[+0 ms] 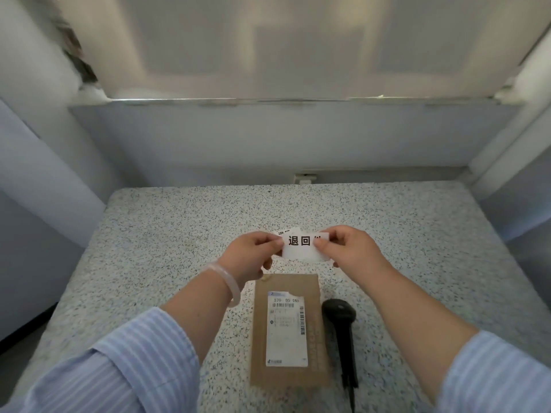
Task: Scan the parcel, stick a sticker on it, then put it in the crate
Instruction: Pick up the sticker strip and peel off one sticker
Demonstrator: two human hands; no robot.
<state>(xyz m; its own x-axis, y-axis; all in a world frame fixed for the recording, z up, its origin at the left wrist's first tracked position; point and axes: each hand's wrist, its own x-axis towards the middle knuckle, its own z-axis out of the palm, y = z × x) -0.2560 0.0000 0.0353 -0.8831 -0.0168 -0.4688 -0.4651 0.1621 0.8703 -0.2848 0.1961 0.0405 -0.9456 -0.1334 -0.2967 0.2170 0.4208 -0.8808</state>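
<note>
A flat brown cardboard parcel (pixel 287 332) lies on the speckled table, its white shipping label with barcodes facing up. A black handheld scanner (pixel 343 329) lies just to its right, touching nothing. Above the parcel's far end, both hands hold a white sticker (pixel 304 247) printed with bold black characters. My left hand (pixel 253 253) pinches its left edge; my right hand (pixel 348 248) pinches its right edge. More white sticker paper (pixel 283 232) shows behind it, partly hidden. No crate is in view.
The speckled grey table (pixel 149 263) ends at a pale wall, with a small white fitting (pixel 304 177) at the wall's base. A frosted window sits above. Dark floor shows past the table's left edge.
</note>
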